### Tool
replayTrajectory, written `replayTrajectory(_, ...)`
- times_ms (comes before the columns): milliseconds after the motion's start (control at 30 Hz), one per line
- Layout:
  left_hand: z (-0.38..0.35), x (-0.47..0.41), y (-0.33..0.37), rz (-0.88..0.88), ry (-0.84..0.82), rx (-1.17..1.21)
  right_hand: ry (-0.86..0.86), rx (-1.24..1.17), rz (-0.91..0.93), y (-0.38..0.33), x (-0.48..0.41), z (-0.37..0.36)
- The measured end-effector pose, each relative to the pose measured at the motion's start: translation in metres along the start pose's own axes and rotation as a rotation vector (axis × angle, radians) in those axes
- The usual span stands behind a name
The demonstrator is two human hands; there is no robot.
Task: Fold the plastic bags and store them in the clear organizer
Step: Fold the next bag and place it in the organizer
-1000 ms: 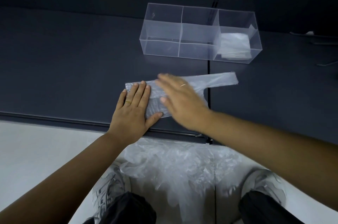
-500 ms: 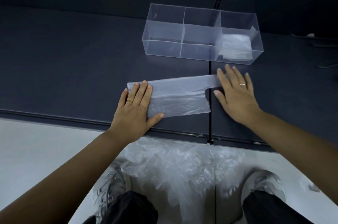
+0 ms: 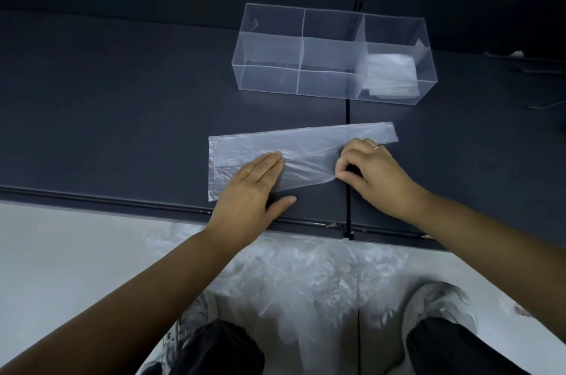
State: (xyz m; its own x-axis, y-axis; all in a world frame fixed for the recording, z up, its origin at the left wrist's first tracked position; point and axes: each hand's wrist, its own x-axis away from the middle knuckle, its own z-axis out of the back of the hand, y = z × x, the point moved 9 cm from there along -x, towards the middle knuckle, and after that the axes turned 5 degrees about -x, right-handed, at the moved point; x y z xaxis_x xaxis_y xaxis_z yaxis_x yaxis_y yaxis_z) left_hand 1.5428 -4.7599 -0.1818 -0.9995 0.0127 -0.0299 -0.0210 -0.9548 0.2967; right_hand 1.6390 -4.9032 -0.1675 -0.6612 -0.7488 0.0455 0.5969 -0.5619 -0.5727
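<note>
A translucent plastic bag [image 3: 294, 148] lies flattened in a long strip on the dark table, near its front edge. My left hand [image 3: 254, 187] presses flat on the bag's left half, fingers straight. My right hand [image 3: 370, 172] pinches the bag's lower right corner between thumb and fingertips, lifting that edge slightly. The clear organizer [image 3: 269, 47] stands farther back, divided into three compartments. A folded bag [image 3: 392, 74] sits in the right compartment; the other two look empty.
A heap of loose crumpled plastic bags [image 3: 306, 285] lies on the pale floor between my shoes, below the table's front edge [image 3: 122, 201]. A seam [image 3: 348, 117] runs front to back across the table under the bag.
My right hand came back from the bag's far right end and now pinches its lower right corner. My left hand slid right along the bag. The bag's lower edge now slants upward.
</note>
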Motion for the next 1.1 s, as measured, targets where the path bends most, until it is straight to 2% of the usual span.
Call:
replayTrajectory(67,0.009,-0.002,0.000,-0.015,0.105,-0.033,-0.038,-0.186,-0.101,0.006,0.001,0.006)
replayTrajectory(133,0.016,-0.001,0.000,-0.046,0.195,-0.066,-0.049,-0.246,-0.155,0.009,0.004,0.014)
replayTrajectory(267,0.020,0.005,0.006,-0.085,0.252,-0.096,0.069,0.058,-0.076,-0.015,0.007,0.029)
replayTrajectory(367,0.021,0.009,0.014,-0.101,0.269,-0.117,-0.010,0.274,0.130,-0.058,0.006,0.000)
replayTrajectory(433,0.022,0.011,0.017,-0.101,0.265,-0.117,-0.031,0.323,0.194,-0.066,0.004,-0.022)
replayTrajectory(567,0.025,0.019,0.010,-0.079,0.221,-0.095,0.149,0.164,0.169,-0.052,0.000,-0.006)
replayTrajectory(800,0.035,0.047,-0.032,0.031,0.159,0.016,-0.008,-0.050,-0.052,-0.016,0.008,-0.004)
replayTrajectory(933,0.035,0.046,-0.030,0.046,0.141,0.044,-0.017,0.308,0.082,-0.050,0.011,-0.024)
replayTrajectory(1100,0.036,0.044,-0.028,0.034,0.141,0.037,0.230,0.438,0.244,-0.085,-0.001,-0.036)
